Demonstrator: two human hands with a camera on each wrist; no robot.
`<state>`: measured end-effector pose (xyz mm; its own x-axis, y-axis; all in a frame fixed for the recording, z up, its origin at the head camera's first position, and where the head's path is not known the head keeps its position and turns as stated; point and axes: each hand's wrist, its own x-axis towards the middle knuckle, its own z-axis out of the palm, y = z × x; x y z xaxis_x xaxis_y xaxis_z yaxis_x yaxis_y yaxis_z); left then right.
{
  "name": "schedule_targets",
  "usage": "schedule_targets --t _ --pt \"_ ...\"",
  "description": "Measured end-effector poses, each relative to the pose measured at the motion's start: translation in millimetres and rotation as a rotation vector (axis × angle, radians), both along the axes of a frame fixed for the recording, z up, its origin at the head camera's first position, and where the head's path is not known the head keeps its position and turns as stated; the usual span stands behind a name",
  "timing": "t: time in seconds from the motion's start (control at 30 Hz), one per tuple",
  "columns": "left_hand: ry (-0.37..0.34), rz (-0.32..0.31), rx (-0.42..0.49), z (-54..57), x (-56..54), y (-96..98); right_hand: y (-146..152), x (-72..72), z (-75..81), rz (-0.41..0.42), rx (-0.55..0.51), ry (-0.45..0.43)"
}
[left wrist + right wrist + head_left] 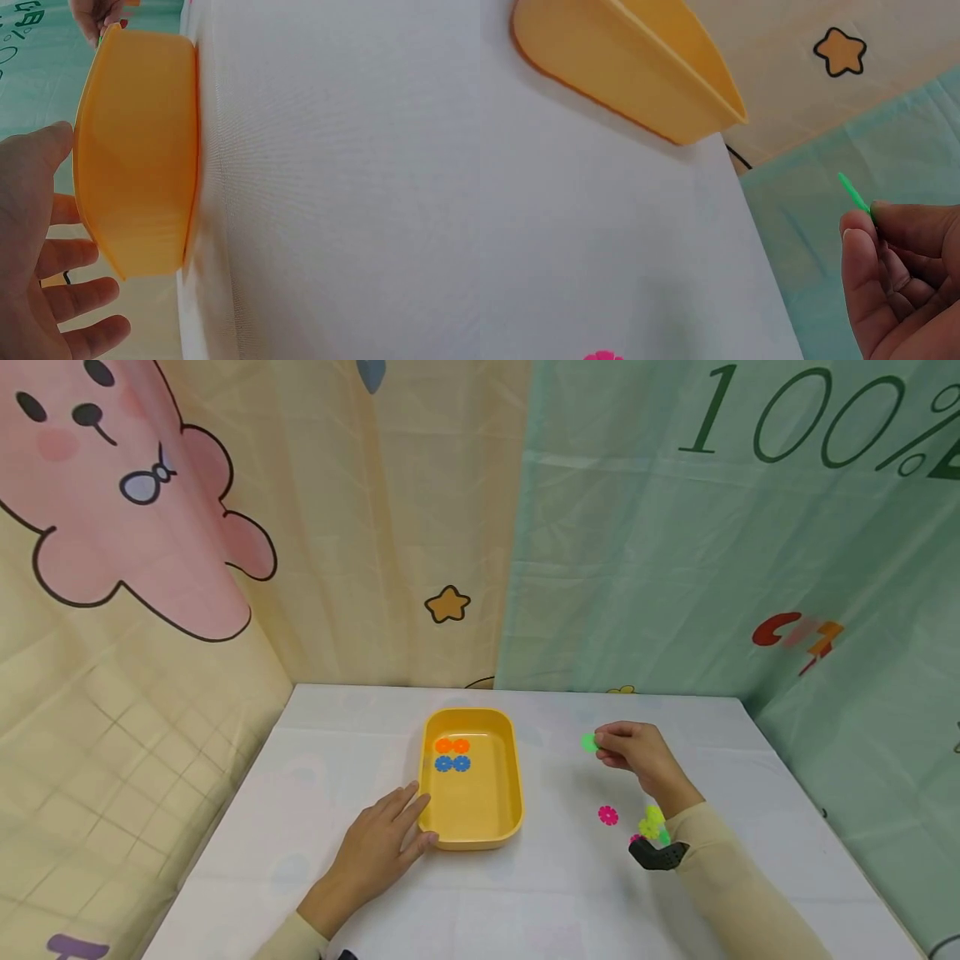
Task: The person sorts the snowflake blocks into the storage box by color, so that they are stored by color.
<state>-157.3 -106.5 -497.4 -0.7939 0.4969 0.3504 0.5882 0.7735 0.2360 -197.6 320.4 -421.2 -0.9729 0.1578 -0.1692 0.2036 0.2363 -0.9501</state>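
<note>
A flat green disc [588, 742] is pinched between the thumb and fingers of my right hand [636, 753], raised above the table to the right of the tray. Seen edge-on in the right wrist view, the green disc [853, 192] sticks out past the fingertips. My left hand [378, 843] rests against the near left rim of the yellow tray [480, 837], its fingers fairly straight. In the left wrist view the thumb and a finger touch the tray's edge [135, 150]. Inside the tray lie two orange notched discs [452, 746] above two blue ones [452, 763].
On the white table [562, 893], a pink notched disc [608, 816] lies alone below the right hand. Beside the right wrist is a small group of yellow discs [651, 821], with green and pink ones partly hidden. Printed curtains [630, 568] hang behind the table.
</note>
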Motion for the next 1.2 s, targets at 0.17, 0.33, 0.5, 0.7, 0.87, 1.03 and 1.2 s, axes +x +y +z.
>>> schedule_targets --t 0.17,0.33,0.5,0.7,0.87,1.03,1.2 --pt "-0.009 0.001 0.010 0.5 1.9 -0.7 -7.3 -7.2 8.9 0.013 -0.036 0.039" --pt "-0.016 0.004 0.008 0.9 2.6 -1.5 -17.3 -11.9 17.2 0.019 -0.076 0.040" --pt "-0.021 0.004 0.010 0.4 2.5 -1.8 -36.1 -18.3 25.0 0.035 -0.113 0.052" --pt "-0.029 0.010 0.015 -1.2 2.0 -2.0 -65.6 -27.6 29.4 0.038 -0.105 0.026" --pt "-0.031 0.008 0.016 -1.3 2.1 -2.3 -87.0 -35.5 30.1 0.037 -0.102 0.019" --pt "-0.024 0.004 0.018 -1.6 2.4 -3.2 -107.5 -41.8 29.7 0.059 -0.096 -0.001" --pt "-0.010 -0.003 0.016 -2.0 2.3 -4.6 -127.5 -45.0 27.8 0.101 -0.071 -0.012"
